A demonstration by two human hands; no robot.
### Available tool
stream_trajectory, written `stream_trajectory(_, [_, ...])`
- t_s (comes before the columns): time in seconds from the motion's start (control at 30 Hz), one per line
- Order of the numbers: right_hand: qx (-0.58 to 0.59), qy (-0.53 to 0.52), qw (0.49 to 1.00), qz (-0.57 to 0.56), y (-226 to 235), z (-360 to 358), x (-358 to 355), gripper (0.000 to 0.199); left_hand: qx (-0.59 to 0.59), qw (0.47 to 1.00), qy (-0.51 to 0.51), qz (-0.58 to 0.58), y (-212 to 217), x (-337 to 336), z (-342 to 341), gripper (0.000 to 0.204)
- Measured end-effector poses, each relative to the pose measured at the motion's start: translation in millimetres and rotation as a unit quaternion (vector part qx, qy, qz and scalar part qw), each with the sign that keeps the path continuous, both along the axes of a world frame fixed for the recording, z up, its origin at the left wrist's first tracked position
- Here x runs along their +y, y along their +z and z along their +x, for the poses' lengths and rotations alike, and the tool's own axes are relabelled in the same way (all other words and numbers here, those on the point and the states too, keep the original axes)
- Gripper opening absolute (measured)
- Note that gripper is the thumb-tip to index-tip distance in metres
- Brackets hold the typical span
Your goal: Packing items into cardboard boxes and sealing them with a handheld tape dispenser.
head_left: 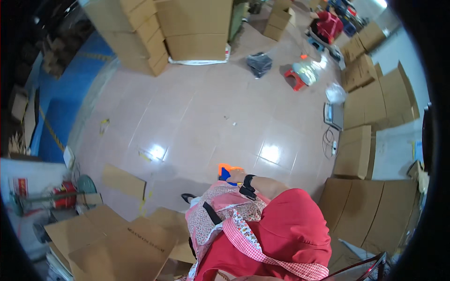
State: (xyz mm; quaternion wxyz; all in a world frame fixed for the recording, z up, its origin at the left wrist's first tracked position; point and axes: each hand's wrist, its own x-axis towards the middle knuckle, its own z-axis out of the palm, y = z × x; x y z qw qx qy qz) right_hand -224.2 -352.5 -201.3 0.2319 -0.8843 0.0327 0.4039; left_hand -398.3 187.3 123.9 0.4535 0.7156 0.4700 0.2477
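Observation:
My right hand (237, 177) is out in front of my body, a black band (248, 187) round its wrist. It is closed round a small bright orange and blue object (225, 174), with a bit of yellow showing below. The fingers are mostly covered and the object's exact kind is too small to make out. My patterned pink apron (220, 199) and red sleeve fill the lower middle. No part of my left hand shows.
Tall cardboard boxes (194, 40) stand ahead, and more cartons (363, 103) line the right wall. A flat cardboard piece (124, 181) and open carton (122, 243) lie left. Farther off are a dark plastic bag (259, 64), a red stool (296, 80) and a seated person (328, 27).

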Motion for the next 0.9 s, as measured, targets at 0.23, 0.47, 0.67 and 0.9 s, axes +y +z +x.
stream_trajectory(0.23, [-0.024, -0.193, 0.981, 0.011, 8.7, -40.1, -68.4, 0.048, -0.068, 0.988, -0.083, -0.110, -43.1, -104.7, 104.4, 0.049])
stream_trajectory(0.47, [-0.041, -0.272, 0.959, 0.065, -3.3, -76.4, -87.5, 0.045, -0.051, 0.946, -0.231, -0.223, -114.3, -262.9, 210.6, 0.015])
stream_trajectory(0.67, [-0.011, -0.511, 0.812, 0.282, -26.3, -45.1, -49.9, 0.037, -0.030, 0.942, -0.311, -0.118, -188.1, -329.2, 287.1, 0.020])
stream_trajectory(0.9, [-0.152, -0.487, 0.811, 0.287, -15.0, 84.4, -19.9, 0.051, -0.001, 0.882, -0.334, -0.334, -301.7, -375.0, 228.9, 0.022])
